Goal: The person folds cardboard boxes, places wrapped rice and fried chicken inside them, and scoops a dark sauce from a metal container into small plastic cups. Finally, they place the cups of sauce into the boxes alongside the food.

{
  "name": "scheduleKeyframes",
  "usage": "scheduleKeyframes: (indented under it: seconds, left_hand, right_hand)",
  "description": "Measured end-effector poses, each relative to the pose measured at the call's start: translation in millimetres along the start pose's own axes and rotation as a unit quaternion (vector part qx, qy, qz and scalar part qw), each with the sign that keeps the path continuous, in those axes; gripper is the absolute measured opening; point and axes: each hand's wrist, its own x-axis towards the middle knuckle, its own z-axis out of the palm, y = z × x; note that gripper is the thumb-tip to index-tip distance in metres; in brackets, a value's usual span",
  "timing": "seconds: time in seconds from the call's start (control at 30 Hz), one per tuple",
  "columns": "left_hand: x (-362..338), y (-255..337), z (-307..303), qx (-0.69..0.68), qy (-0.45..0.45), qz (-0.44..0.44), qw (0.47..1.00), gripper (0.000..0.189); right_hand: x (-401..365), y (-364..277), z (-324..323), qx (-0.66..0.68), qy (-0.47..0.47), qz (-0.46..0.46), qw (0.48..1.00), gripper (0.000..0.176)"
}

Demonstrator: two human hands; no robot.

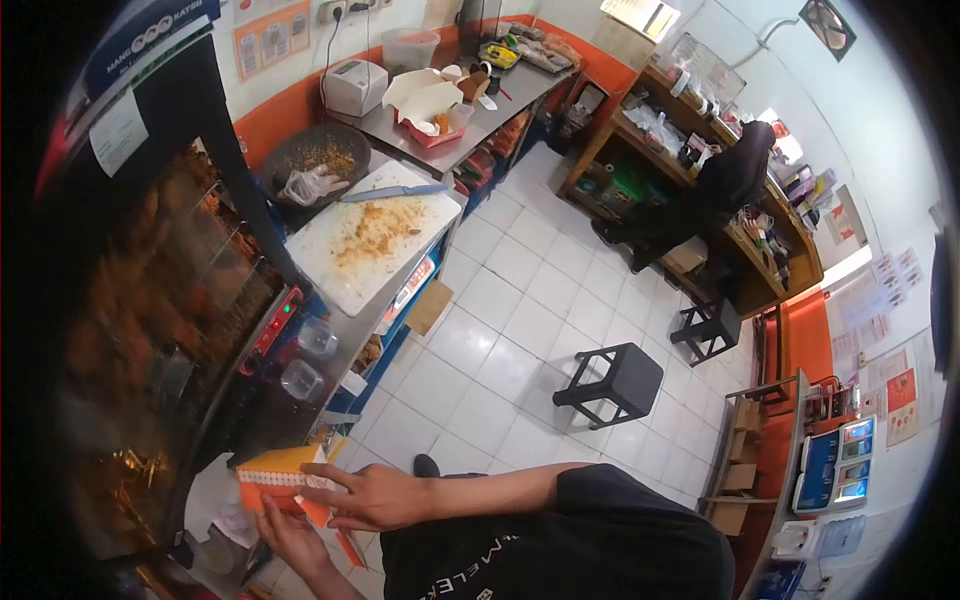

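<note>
At the lower left, an orange and yellow cardboard box [275,474] is held between both hands. My left hand [290,532] grips it from below, thumb and fingers against its lower side. My right hand [375,495] lies over its right end, the fingers bent against the cardboard. Above them, a white cutting board [335,262] carries brown crumbs and a knife with a grey-blue handle [395,192]. A dark bowl [312,160] beside the board holds crumbs and a clear plastic glove. Two clear plastic containers [301,380] sit by the display case.
A glass display case [180,300] with fried food fills the left side. An open food box [425,110] stands on the steel counter. Black stools [625,382] stand on the tiled floor. A person in dark clothes [735,175] is at the wooden shelf, upper right.
</note>
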Motion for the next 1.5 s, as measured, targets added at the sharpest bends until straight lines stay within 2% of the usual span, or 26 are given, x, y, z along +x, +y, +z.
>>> scheduleKeyframes:
  seconds: [0.13, 0.23, 0.33, 0.4, 0.5, 0.6, 0.7, 0.8, 0.9, 1.1, 1.2, 1.3, 1.37, 1.47, 1.5]
  left_hand:
    - [5.4, 4.5, 0.1, 0.012, -0.027, 0.065, 0.997, 0.056]
    - [-5.2, 5.6, 9.8, 0.025, 0.018, 0.067, 0.997, 0.058]
    - [-15.6, 7.5, 25.4, -0.002, -0.040, 0.073, 0.997, 0.060]
    - [-13.7, 9.9, 29.1, -0.017, -0.005, 0.066, 0.998, 0.060]
    - [-18.0, 20.4, 37.4, -0.039, 0.008, 0.061, 0.997, 0.057]
    - [-24.6, 23.3, 41.5, -0.031, 0.001, 0.057, 0.998, 0.058]
    - [-16.0, 7.0, 21.8, -0.008, -0.004, 0.078, 0.997, 0.061]
    - [-15.8, -0.6, 19.3, -0.016, 0.002, 0.083, 0.996, 0.060]
    - [-25.6, -1.2, 24.2, -0.004, 0.009, 0.070, 0.998, 0.058]
    - [-26.1, -8.9, 18.9, 0.016, -0.033, 0.082, 0.996, 0.055]
    - [-28.7, -8.5, 22.4, 0.019, -0.076, 0.088, 0.993, 0.050]
    - [-35.0, -9.6, 33.4, 0.054, -0.114, 0.110, 0.986, 0.045]
    - [-39.1, -8.4, 40.1, 0.076, -0.146, 0.104, 0.981, 0.044]
    - [-34.6, -6.7, 33.8, 0.230, -0.182, 0.130, 0.947, 0.040]
    - [-36.1, -6.0, 36.4, 0.258, -0.193, 0.163, 0.933, 0.037]
  right_hand:
    - [12.4, 5.2, 4.5, -0.007, 0.030, -0.038, 0.999, 0.062]
    - [21.3, 9.5, 4.4, -0.036, 0.020, -0.050, 0.998, 0.061]
    - [29.8, 12.0, 8.2, -0.029, 0.023, -0.047, 0.998, 0.067]
    - [34.3, 9.4, 7.0, -0.018, 0.025, -0.035, 0.999, 0.071]
    - [34.3, 9.1, 17.1, 0.006, 0.047, -0.055, 0.997, 0.062]
    - [34.0, 11.1, 28.9, -0.049, 0.007, -0.058, 0.997, 0.065]
    - [31.7, 23.8, 42.0, -0.094, 0.060, -0.136, 0.984, 0.056]
    - [26.1, 28.6, 47.5, -0.101, 0.131, -0.165, 0.972, 0.050]
    - [23.0, 24.7, 55.0, -0.074, 0.174, -0.138, 0.972, 0.044]
    - [16.0, 12.5, 50.3, -0.039, 0.161, -0.065, 0.984, 0.040]
    - [14.7, 17.6, 50.0, -0.047, 0.240, -0.112, 0.963, 0.040]
    - [13.6, 19.7, 45.2, -0.051, 0.258, -0.111, 0.958, 0.033]
    - [9.5, 18.1, 40.4, -0.049, 0.236, -0.085, 0.967, 0.026]
    - [6.3, 16.4, 38.4, -0.038, 0.225, -0.057, 0.972, 0.021]
    - [5.4, 15.6, 38.9, -0.033, 0.225, -0.050, 0.973, 0.021]
